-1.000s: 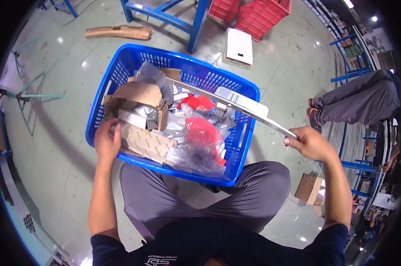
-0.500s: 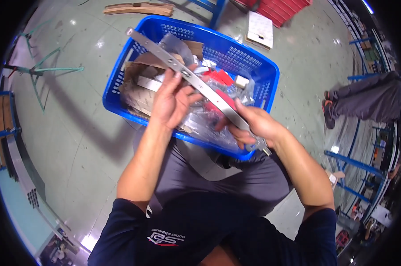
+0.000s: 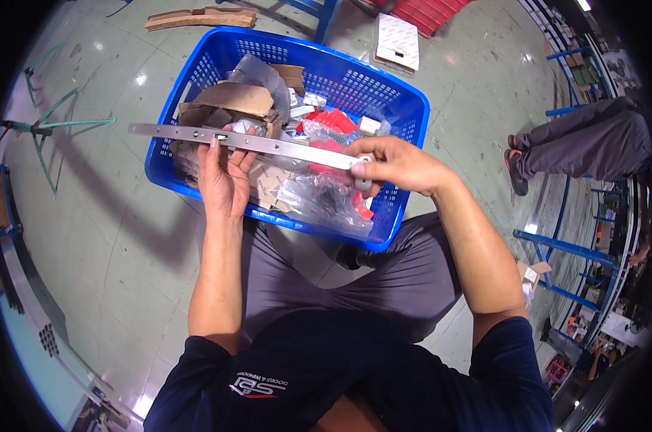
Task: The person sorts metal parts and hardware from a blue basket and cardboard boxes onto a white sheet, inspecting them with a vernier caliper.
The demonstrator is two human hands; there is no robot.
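Both my hands hold a long flat silver metal bar (image 3: 297, 149) with holes along it, nearly level above a blue plastic basket (image 3: 407, 119). My left hand (image 3: 224, 176) supports it from below, its fingers curled up around a small slotted fitting. At the bar's right end, my right hand (image 3: 405, 169) pinches it between thumb and fingers. A small pale part shows under those fingers, partly hidden. Below the bar, the basket holds torn cardboard (image 3: 239, 97), crumpled clear plastic film (image 3: 315, 201), red pieces (image 3: 333, 121) and small white boxes.
Beyond the basket are a white box (image 3: 396, 42), a red crate (image 3: 430, 13) and brown cardboard strips (image 3: 200, 18). At left stands a green metal stand (image 3: 45, 126). Another person's legs (image 3: 578, 147) are at right, near blue racks (image 3: 567, 248).
The bar has swung from a steep diagonal to nearly level. My right hand has come up and to the left with its end, while my left hand has moved left and slightly down.
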